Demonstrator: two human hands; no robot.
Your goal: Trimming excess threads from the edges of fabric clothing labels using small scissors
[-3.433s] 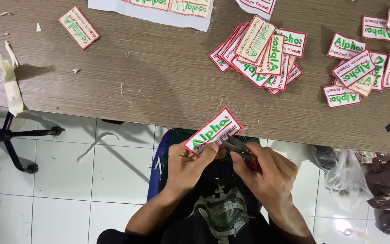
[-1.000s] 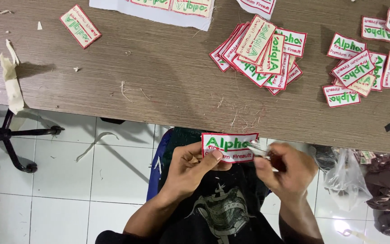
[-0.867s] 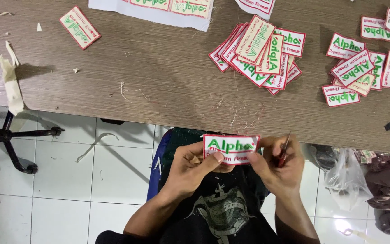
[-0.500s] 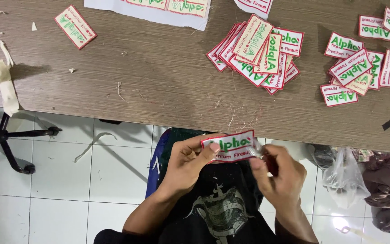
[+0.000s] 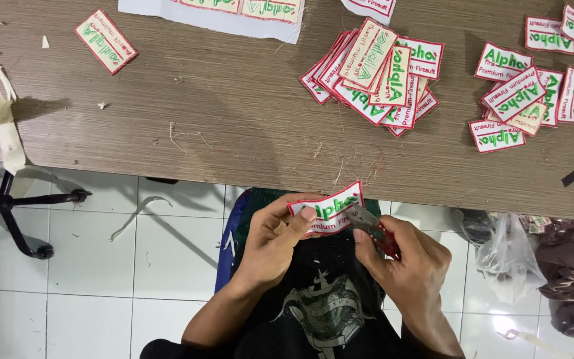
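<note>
Below the worktop's point(image 5: 167, 86) near edge, over our lap, our left hand point(image 5: 277, 242) pinches an embroidered patch point(image 5: 327, 209) between thumb and fingers, while our right hand point(image 5: 410, 262) closes around small red-handled snips point(image 5: 375, 226) whose tip meets the patch's edge. On the brown wood-grain worktop lie a fanned pile of patches point(image 5: 373, 73), another cluster point(image 5: 533, 93) to the right, one single patch point(image 5: 105, 41) and thread scraps. White floor tiles point(image 5: 101, 266) and a chair base point(image 5: 8, 213) show beneath.
</note>
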